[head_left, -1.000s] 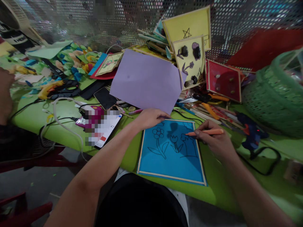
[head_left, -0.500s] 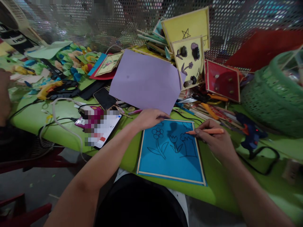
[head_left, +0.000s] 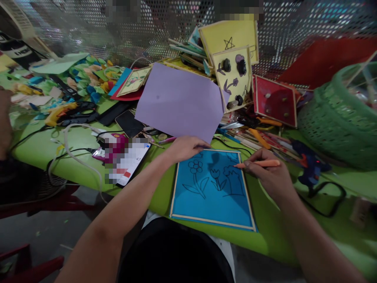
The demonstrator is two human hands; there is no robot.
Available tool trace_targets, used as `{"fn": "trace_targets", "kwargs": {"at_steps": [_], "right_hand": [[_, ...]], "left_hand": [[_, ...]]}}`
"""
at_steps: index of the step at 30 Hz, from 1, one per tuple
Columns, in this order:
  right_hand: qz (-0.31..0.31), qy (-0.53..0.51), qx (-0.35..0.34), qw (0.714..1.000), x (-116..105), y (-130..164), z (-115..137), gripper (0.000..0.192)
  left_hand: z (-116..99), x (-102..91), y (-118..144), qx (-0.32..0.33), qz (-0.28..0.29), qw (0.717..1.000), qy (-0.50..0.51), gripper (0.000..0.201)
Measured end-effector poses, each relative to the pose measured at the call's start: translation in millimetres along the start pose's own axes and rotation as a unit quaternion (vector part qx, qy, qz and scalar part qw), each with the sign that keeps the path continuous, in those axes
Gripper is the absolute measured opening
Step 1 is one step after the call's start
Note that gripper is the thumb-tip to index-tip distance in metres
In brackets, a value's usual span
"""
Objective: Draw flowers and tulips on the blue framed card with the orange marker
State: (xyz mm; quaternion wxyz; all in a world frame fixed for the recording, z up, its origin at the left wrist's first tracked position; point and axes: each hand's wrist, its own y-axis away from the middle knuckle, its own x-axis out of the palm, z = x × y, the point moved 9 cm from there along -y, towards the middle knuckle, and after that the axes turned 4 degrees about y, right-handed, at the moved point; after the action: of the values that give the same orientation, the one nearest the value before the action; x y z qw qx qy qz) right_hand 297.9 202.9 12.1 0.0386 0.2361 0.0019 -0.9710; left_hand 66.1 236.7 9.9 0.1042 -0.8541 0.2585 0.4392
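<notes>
A blue sheet edged with thin wooden sticks lies in front of me, with flowers and a stump-like shape drawn in dark lines. My right hand pinches an orange pen at the sheet's right side, its tip close to the top of the stump-like drawing. I cannot tell whether the tip touches the paper. Across the sheet's upper left edge rests my left hand, laid flat with fingers stretched out; some fingertips are hard to see.
Behind the sheet are purple paper and framed yellow pictures. A phone and cables lie left. On the right sit a blue glue gun, sticks and a green basket. Paper scraps cover the far left, near another person's arm.
The orange pen and my right hand have shifted slightly to the right over the drawing. My left hand stays on the sheet's upper edge.
</notes>
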Motion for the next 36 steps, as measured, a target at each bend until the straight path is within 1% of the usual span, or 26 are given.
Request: {"fn": "trace_targets", "kwargs": {"at_steps": [7, 13, 20, 31, 36], "right_hand": [[0.0, -0.012, 0.0, 1.0, 0, 1, 3, 0.018], [-0.007, -0.013, 0.003, 1.0, -1, 1, 3, 0.018], [-0.023, 0.023, -0.015, 0.999, -4, 2, 12, 0.017], [-0.045, 0.083, -0.025, 0.995, -11, 2, 13, 0.02], [-0.045, 0.08, -0.016, 0.996, -11, 4, 18, 0.019]], "left_hand": [[1, 0.5, 0, 0.007, -0.007, 1.0, 0.001, 0.035], [1, 0.1, 0, -0.003, 0.0, 1.0, 0.003, 0.036], [0, -0.3, 0, -0.005, 0.003, 1.0, -0.003, 0.036], [-1, -0.4, 0, 0.001, 0.0, 1.0, -0.002, 0.036], [0, -0.6, 0, 0.001, -0.001, 1.0, -0.001, 0.035]]}}
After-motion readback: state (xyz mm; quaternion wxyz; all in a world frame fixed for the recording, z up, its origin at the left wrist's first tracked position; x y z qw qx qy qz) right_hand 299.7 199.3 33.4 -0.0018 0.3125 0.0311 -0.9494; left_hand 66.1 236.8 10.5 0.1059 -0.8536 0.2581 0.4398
